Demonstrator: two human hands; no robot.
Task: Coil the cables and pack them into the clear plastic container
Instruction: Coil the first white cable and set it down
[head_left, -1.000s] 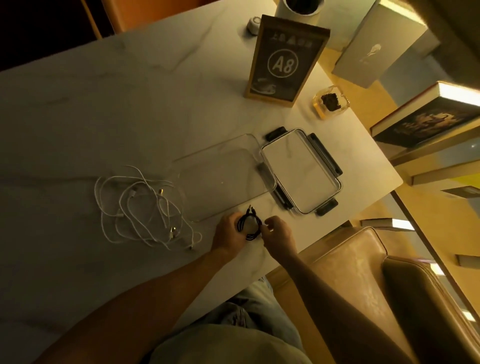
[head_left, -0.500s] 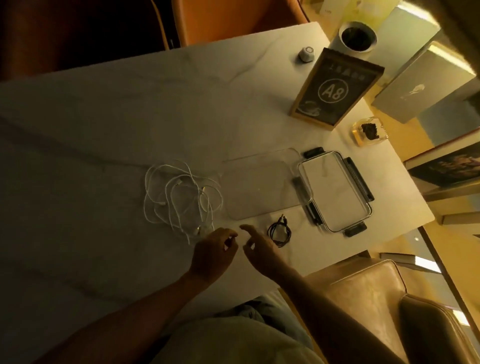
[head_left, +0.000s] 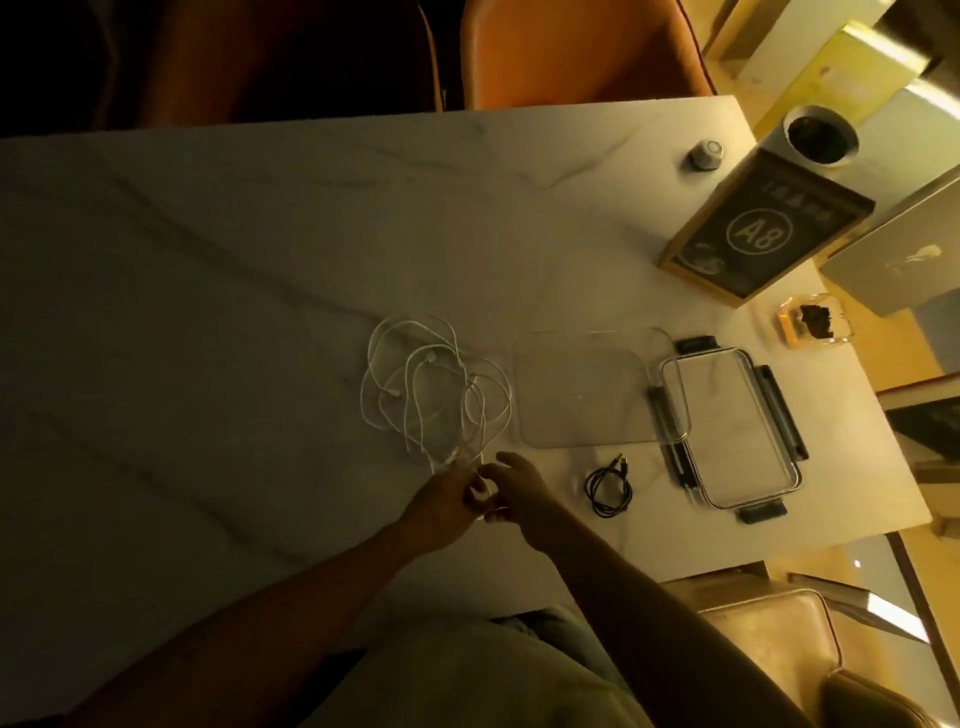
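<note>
A tangle of white cables (head_left: 431, 389) lies loose on the marble table (head_left: 208, 312). My left hand (head_left: 444, 501) and my right hand (head_left: 517, 486) meet at its near end. The left fingers pinch a white strand that runs between the hands. The right fingers curl beside it, and their grip is hidden. A small coiled black cable (head_left: 609, 486) rests on the table to the right of my hands, untouched. Beyond it stands the clear plastic container (head_left: 587, 395), with nothing in it. Its lid (head_left: 727, 431), with dark clips, lies against its right side.
A standing A8 sign (head_left: 756, 234), a small round knob (head_left: 705, 154), a white cup (head_left: 818, 136) and a glass dish (head_left: 810, 322) crowd the far right corner. An orange chair (head_left: 571, 52) stands beyond the table, a tan seat (head_left: 769, 654) at the near right.
The black coil, held in both hands a second ago, now lies on the table. Both hands have moved left to the near end of the white cables.
</note>
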